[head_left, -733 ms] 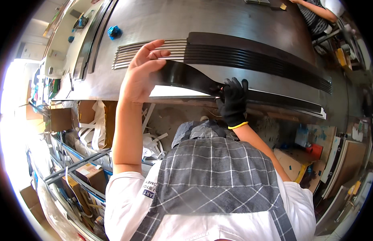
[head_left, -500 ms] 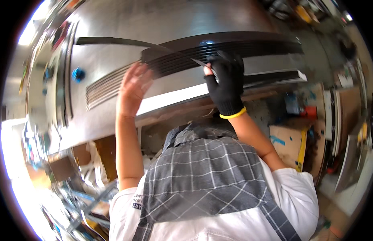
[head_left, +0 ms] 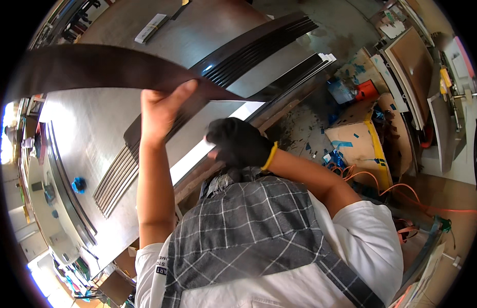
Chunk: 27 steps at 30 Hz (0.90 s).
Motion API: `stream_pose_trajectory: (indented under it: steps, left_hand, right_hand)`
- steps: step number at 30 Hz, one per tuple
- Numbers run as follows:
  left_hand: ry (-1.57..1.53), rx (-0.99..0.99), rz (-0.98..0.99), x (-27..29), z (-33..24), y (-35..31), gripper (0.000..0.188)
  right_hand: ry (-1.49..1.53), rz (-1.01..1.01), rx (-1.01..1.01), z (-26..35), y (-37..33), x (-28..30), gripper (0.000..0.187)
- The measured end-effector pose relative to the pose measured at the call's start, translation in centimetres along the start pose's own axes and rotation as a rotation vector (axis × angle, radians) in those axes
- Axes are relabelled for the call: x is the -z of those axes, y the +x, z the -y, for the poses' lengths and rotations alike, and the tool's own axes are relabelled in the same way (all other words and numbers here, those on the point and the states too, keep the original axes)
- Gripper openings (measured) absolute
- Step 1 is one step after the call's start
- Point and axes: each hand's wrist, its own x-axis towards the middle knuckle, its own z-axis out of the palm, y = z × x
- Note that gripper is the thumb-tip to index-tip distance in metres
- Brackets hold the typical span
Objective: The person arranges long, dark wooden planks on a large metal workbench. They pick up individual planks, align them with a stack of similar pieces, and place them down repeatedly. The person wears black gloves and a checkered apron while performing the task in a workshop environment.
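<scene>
My bare left hand (head_left: pixel 162 114) is closed round the lower edge of a long, dark brown flat strip (head_left: pixel 105 66), with the thumb on its face. The strip reaches from the far left of the view to a pointed end over the table. My right hand (head_left: pixel 241 143), in a black glove with a yellow cuff, is curled in front of my apron, apart from the strip. Whatever it may hold is hidden. Under the strip, several dark grooved lengths (head_left: pixel 259 51) lie on the metal table (head_left: pixel 89 120), with slim ribbed ends (head_left: pixel 115 179) at the left.
A white strip (head_left: pixel 192 161) runs along the table's near edge. On the left are a blue roll (head_left: pixel 78 185) and long dark rails (head_left: pixel 69 179). A cardboard box (head_left: pixel 356 143), a red container (head_left: pixel 366 90) and an orange hose (head_left: pixel 407 187) are at the right.
My left hand, open before, now grips the dark strip, which has been lifted. My right hand has drawn back toward my body and left. The view has turned.
</scene>
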Motion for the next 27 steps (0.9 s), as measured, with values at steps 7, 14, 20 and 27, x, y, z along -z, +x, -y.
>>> stream_pose_trajectory:
  steps: [7, 14, 20, 27]
  left_hand:
    - [-0.664, -0.069, -0.406, 6.3, -0.4, 0.4, 0.018]
    - [-0.413, 0.180, -0.915, 9.6, 6.6, -6.7, 0.018]
    - [-0.448, 0.207, -0.922, 8.1, 7.6, -11.8, 0.012]
    - [-0.387, 0.277, -1.047, 7.7, 10.2, -12.1, 0.011]
  right_hand:
    - [0.059, -0.079, -0.473, -10.7, -5.6, -1.7, 0.052]
    - [1.837, -0.507, -0.746, -14.2, -3.0, 5.1, 0.045]
    - [1.575, -0.837, -1.164, -18.2, -3.7, 9.2, 0.013]
    - [0.993, -0.982, -1.272, -26.3, -5.0, 12.7, 0.015]
